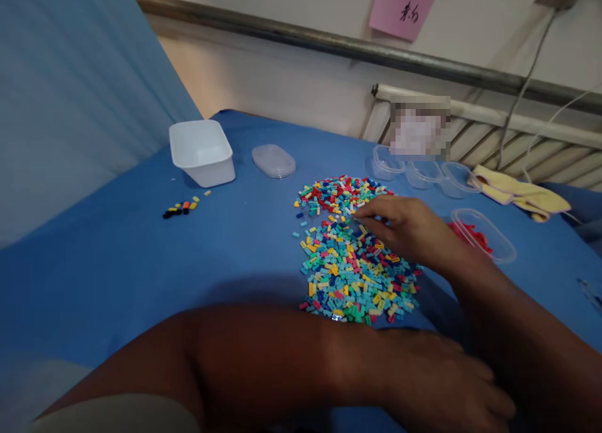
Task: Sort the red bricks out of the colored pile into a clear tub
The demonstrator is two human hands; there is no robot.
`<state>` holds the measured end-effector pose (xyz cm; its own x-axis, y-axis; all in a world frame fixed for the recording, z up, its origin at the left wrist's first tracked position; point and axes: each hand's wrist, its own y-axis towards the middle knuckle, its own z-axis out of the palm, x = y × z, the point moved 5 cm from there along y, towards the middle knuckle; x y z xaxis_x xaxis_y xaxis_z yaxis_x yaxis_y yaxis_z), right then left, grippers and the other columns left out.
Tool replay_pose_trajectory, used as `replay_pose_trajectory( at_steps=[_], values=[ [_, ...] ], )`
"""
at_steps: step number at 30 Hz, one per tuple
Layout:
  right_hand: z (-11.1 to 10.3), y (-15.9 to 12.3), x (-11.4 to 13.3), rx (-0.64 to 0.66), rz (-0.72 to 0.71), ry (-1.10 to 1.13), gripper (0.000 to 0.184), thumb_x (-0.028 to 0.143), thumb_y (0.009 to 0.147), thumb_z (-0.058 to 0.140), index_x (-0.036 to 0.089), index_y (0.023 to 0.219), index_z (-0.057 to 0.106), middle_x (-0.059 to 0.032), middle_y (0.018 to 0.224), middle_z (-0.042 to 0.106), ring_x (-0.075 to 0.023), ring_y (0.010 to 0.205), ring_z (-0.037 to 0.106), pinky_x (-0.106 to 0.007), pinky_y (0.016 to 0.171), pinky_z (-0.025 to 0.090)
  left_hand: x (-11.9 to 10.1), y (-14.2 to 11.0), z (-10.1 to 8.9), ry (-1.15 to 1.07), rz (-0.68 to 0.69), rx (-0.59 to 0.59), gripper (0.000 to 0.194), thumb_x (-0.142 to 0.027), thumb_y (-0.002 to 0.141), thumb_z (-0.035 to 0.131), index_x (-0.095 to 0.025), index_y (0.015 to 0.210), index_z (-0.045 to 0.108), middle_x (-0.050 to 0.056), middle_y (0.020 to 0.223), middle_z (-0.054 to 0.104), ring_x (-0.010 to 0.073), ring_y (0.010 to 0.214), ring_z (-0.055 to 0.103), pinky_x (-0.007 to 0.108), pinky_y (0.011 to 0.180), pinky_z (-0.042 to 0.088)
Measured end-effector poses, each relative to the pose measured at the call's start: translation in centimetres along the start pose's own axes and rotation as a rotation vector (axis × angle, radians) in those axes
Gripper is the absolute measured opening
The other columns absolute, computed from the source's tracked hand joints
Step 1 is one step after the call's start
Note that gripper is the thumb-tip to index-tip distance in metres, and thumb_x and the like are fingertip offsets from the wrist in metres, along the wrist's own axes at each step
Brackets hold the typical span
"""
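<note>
A blue-covered table [141,264] fills most of the view, and the left arm [263,358] lies across its near side, hiding the closest edge of a heap of small coloured bricks [338,270]. The left hand [442,376] is at the lower right with its back uppermost; its fingers are in shadow, so I cannot tell whether that grip is loose or clenched. The right hand [409,226] reaches in from the right over the heap, covering part of it, thumb and forefinger bent close together with a narrow gap behind their tips; whether this grip pinches a brick or only touches the heap cannot be told. The heap sits right of the table's middle, partly thinned into a far and a near portion. A white tub [211,173] stands at the far left, a yellow cloth [520,192] lies at the far right beside three clear tubs [423,173], and a clear container [505,246] with red pieces [477,237] is partly behind the right wrist. Smaller are the clear lids [273,161] near the white tub and a few loose pieces [185,205] in front of it.
</note>
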<state>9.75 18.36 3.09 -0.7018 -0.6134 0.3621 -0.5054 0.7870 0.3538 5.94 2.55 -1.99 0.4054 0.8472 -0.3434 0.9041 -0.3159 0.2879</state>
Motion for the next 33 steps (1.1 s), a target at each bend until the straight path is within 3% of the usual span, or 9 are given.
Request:
replay_pose_trajectory(
  at_steps=[4,9,13,19,24,28,33],
  values=[
    [4.3,4.6,1.4,0.150,-0.062,-0.003,0.026,0.013,0.102,0.064,0.024,0.114,0.084,-0.0048,0.116,0.086,-0.0227,0.107,0.079,-0.036,0.098,0.059,0.4,0.2,0.8,-0.060,0.014,0.025,0.030,-0.021,0.098,0.057,-0.025,0.110,0.084,-0.001,0.117,0.080,0.0185,0.102,0.074,0.037,0.077,0.061],
    [7.2,5.5,1.2,0.302,-0.058,-0.053,0.037,0.006,0.099,0.060,0.024,0.118,0.086,-0.0057,0.122,0.086,-0.0243,0.116,0.078,-0.037,0.106,0.057,0.6,0.1,0.7,-0.143,0.076,-0.101,0.032,-0.017,0.095,0.052,-0.029,0.092,0.081,0.001,0.106,0.080,0.0135,0.091,0.076,0.029,0.078,0.061],
    [6.5,4.3,0.7,0.312,-0.042,-0.079,0.035,0.008,0.095,0.063,0.027,0.111,0.087,-0.0043,0.113,0.086,-0.0239,0.108,0.077,-0.036,0.098,0.057,0.8,0.0,0.6,-0.184,0.034,-0.089,0.028,-0.017,0.094,0.054,-0.029,0.088,0.079,0.000,0.105,0.079,0.0112,0.090,0.076,0.026,0.071,0.060],
    [4.9,3.5,0.0,0.285,-0.006,-0.051,0.029,0.008,0.092,0.062,0.023,0.106,0.082,-0.0065,0.106,0.082,-0.0238,0.101,0.073,-0.034,0.089,0.052,0.8,0.2,0.7,-0.180,0.016,-0.076,0.026,-0.019,0.094,0.056,-0.026,0.097,0.081,0.003,0.106,0.079,0.0159,0.092,0.076,0.032,0.070,0.060],
    [2.6,3.9,-1.5,0.112,0.153,0.047,0.018,0.017,0.090,0.067,0.020,0.105,0.075,-0.0047,0.100,0.080,-0.0206,0.085,0.071,-0.031,0.076,0.049,0.7,0.3,1.3,-0.105,0.024,-0.129,0.028,-0.019,0.094,0.056,-0.027,0.099,0.082,0.003,0.097,0.076,0.0175,0.092,0.074,0.035,0.074,0.060],
    [3.4,4.4,-2.4,0.023,0.220,0.002,0.017,0.019,0.094,0.064,0.021,0.106,0.075,-0.0059,0.100,0.081,-0.0229,0.088,0.072,-0.033,0.077,0.047,0.9,0.3,1.6,-0.113,0.014,-0.151,0.026,-0.022,0.093,0.057,-0.029,0.098,0.082,0.003,0.098,0.075,0.0155,0.088,0.073,0.033,0.069,0.058],
    [4.6,4.5,-2.2,0.138,0.157,0.036,0.018,0.016,0.094,0.063,0.022,0.105,0.075,-0.0048,0.100,0.082,-0.0225,0.089,0.074,-0.032,0.079,0.048,1.2,0.4,1.3,-0.151,-0.017,-0.124,0.026,-0.023,0.092,0.058,-0.028,0.101,0.082,0.003,0.096,0.073,0.0149,0.088,0.073,0.031,0.069,0.058]
  ],
)
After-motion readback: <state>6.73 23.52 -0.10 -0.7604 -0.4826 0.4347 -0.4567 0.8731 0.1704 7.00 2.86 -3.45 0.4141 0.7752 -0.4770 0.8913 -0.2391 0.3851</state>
